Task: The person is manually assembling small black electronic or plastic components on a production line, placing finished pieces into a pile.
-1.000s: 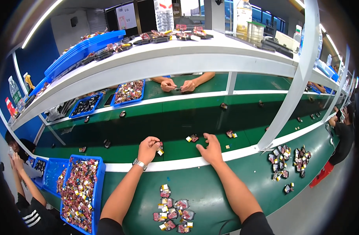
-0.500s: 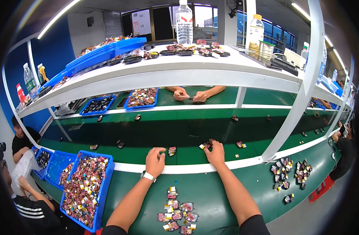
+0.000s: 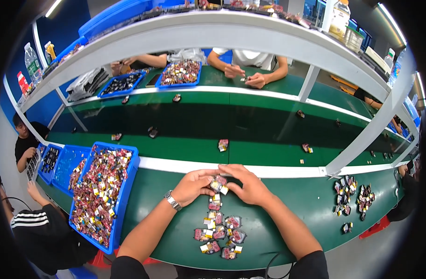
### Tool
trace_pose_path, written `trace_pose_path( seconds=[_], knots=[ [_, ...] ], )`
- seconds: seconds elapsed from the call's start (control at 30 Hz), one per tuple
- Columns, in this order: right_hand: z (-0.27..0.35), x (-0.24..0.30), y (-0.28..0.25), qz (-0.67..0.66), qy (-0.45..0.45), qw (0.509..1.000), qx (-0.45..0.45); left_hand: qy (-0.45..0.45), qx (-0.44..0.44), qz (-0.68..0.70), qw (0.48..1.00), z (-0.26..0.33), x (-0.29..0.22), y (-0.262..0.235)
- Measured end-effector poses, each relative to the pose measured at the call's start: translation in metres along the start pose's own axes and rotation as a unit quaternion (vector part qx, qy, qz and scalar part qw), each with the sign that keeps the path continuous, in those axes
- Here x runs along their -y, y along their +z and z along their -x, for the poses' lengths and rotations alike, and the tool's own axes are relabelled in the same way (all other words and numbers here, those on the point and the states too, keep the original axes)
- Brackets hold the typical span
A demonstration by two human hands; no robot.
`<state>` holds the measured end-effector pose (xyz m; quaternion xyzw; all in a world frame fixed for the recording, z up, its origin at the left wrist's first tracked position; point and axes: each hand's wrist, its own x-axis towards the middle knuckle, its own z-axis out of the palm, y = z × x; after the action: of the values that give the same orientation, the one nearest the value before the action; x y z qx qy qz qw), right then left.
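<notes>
My left hand [image 3: 194, 185] and my right hand [image 3: 248, 184] meet over the green table, both pinching one small red and silver part [image 3: 218, 183] between the fingertips. Just below them lies a loose heap of several similar red, silver and yellow parts [image 3: 220, 230] on the table. A metal watch sits on my left wrist. One finished-looking part [image 3: 223, 144] rests on the dark green conveyor belt [image 3: 264, 125] beyond the white strip in front of my hands.
A blue tray [image 3: 124, 195] full of red and yellow parts stands at my left. More small parts dot the belt. A person opposite [image 3: 248, 69] works with both hands; another blue tray [image 3: 181, 74] sits there. Other people stand at far left. A white shelf frame [image 3: 222, 35] spans overhead.
My view has tilted down and closer. Both hands pulled back from the belt edge and came together over the heap, now holding one part between them.
</notes>
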<state>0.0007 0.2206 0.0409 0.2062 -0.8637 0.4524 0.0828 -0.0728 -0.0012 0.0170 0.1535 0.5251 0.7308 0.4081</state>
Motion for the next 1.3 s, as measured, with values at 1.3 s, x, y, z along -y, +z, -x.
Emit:
trace_pose_path(
  seconds=[1.3],
  knots=[
    [0.004, -0.005, 0.032, 0.053, -0.002, 0.990, -0.128, 0.096, 0.000, -0.082, 0.992, 0.002, 0.021, 0.012]
  ],
)
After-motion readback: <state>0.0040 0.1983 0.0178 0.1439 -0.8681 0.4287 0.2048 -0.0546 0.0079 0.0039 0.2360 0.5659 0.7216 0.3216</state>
